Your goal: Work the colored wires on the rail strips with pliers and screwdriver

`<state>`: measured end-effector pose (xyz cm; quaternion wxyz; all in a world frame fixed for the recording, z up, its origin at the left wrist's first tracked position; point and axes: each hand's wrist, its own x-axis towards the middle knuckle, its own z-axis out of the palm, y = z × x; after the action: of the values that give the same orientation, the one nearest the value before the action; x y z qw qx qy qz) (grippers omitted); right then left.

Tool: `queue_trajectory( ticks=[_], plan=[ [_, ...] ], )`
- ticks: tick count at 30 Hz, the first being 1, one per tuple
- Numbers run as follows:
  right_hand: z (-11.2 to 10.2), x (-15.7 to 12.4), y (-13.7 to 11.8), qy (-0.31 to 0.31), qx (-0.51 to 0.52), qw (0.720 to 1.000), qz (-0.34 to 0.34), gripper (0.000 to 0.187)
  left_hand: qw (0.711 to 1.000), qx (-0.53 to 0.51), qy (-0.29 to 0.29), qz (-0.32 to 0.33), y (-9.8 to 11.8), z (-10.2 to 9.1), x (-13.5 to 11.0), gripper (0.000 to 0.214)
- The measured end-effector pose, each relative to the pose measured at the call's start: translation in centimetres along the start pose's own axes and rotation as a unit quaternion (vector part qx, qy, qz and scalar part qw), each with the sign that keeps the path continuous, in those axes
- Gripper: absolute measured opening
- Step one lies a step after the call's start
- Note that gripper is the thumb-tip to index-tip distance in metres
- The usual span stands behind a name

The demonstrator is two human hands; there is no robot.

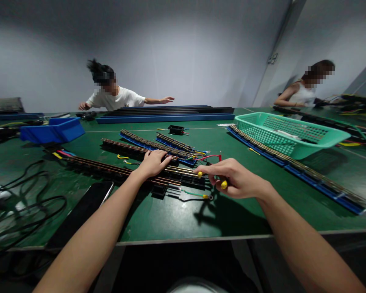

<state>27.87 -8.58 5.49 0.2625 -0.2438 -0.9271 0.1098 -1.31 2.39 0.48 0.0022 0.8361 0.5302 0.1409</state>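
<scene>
My left hand [154,165] lies on the black rails with copper-coloured strips [131,150], palm down and fingers spread. My right hand [234,177] is closed around pliers with yellow handle ends [224,184], just above the right ends of the rails; the jaws are hidden. Below it, a green wire with a yellow sleeve and a ring terminal [205,197] sticks out over the table. A red wire [212,157] curves up behind my right hand. Shorter blue-backed rails [177,142] with wire ends lie just beyond my left hand.
A phone [85,211] and tangled black cables [33,207] lie at left. A blue bin [51,130] stands behind them. At right are a green basket [293,136] and a long blue-backed rail [293,169]. Two people [118,97] sit across the green table [238,232].
</scene>
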Motion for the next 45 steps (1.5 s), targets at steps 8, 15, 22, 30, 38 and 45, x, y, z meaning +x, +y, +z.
queue_trajectory(
  ticks=[8, 15, 22, 30, 38, 45],
  plan=[
    [0.0, 0.2, 0.2, 0.207, 0.006, 0.960, 0.190, 0.050, 1.000, 0.003, -0.002, 0.005, -0.2, 0.1, 0.1, 0.044],
    [-0.6, 0.3, 0.5, 0.287, 0.039, 0.913, 0.286, 0.040, 1.000, 0.010, -0.002, 0.007, -0.2, 0.1, 0.1, 0.042],
    [-0.4, 0.3, 0.5, 0.363, 0.047, 0.874, 0.320, 0.034, 1.000, 0.009, 0.000, 0.010, -0.3, 0.1, 0.0, 0.041],
    [-0.6, 0.3, 0.8, 0.435, 0.063, 0.842, 0.312, 0.035, 1.000, 0.004, -0.003, 0.008, -0.5, 0.2, 0.1, 0.043],
    [-0.4, 0.5, 0.4, 0.498, 0.111, 0.828, 0.232, 0.037, 1.000, 0.007, -0.004, 0.010, -0.6, 0.3, 0.1, 0.042],
    [1.1, 1.1, -0.8, 0.523, 0.123, 0.821, 0.192, 0.033, 1.000, 0.006, -0.001, 0.013, -0.5, 0.2, 0.0, 0.041]
  ],
)
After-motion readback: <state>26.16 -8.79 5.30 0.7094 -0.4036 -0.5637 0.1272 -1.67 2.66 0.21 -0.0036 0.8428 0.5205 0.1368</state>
